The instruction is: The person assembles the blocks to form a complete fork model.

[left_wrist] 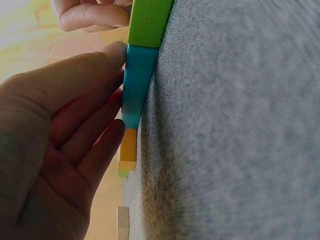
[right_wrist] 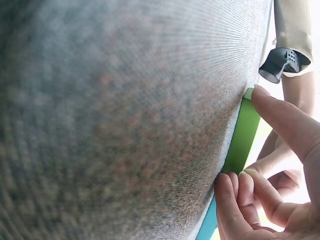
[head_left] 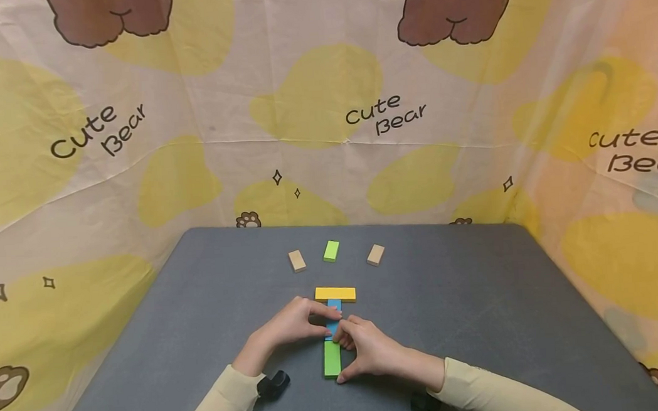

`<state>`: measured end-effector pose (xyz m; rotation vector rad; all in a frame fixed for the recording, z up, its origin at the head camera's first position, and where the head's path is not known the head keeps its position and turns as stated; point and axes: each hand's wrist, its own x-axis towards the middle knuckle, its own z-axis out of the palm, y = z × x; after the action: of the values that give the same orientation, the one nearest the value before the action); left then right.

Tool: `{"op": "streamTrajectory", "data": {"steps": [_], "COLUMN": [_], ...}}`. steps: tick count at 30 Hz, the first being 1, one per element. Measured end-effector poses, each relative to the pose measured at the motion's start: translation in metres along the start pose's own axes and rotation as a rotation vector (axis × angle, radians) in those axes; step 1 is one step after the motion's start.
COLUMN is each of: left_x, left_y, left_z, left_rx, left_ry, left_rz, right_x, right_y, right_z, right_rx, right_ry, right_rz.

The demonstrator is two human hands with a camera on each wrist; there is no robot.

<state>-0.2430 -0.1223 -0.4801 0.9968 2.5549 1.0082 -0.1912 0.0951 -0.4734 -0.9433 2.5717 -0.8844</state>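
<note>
A blue block (left_wrist: 137, 82) lies lengthwise between a yellow block (head_left: 335, 294) and a green block (head_left: 332, 359), forming a T on the table. Over the blue block is my left hand (head_left: 291, 322), its thumb and fairly straight fingers touching its upper edge. The thumb is near the blue-green seam in the left wrist view. My right hand (head_left: 374, 347) holds the green block along its length. Its thumb is at the near end, and its curled fingers bunch by the seam (right_wrist: 220, 175). Parts of the blue block are hidden under the fingers.
Farther back on the grey table (head_left: 459, 298) lie a small light-green block (head_left: 331, 250) and two wooden blocks, one on the left (head_left: 296, 261) and one on the right (head_left: 375, 254). A bear-patterned cloth (head_left: 312, 118) hangs behind the table and at its sides.
</note>
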Motion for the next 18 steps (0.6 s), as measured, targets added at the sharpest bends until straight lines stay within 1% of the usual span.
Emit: {"op": "streamTrajectory", "data": {"steps": [11,18], "left_x": [-0.0009,-0.0002], "left_y": [0.0012,0.0006], "left_z": [0.0003,0.0001], "left_rx": [-0.013,-0.002], "left_ry": [-0.001,-0.004], "left_rz": [-0.010,-0.001], "right_x": [-0.0004,0.0003], "right_y": [-0.0004,-0.0003], "right_z": [0.0013,0.0008], "right_rx": [-0.014,-0.003], "right_ry": [0.015,0.023], "right_rz": [0.005,0.021]}}
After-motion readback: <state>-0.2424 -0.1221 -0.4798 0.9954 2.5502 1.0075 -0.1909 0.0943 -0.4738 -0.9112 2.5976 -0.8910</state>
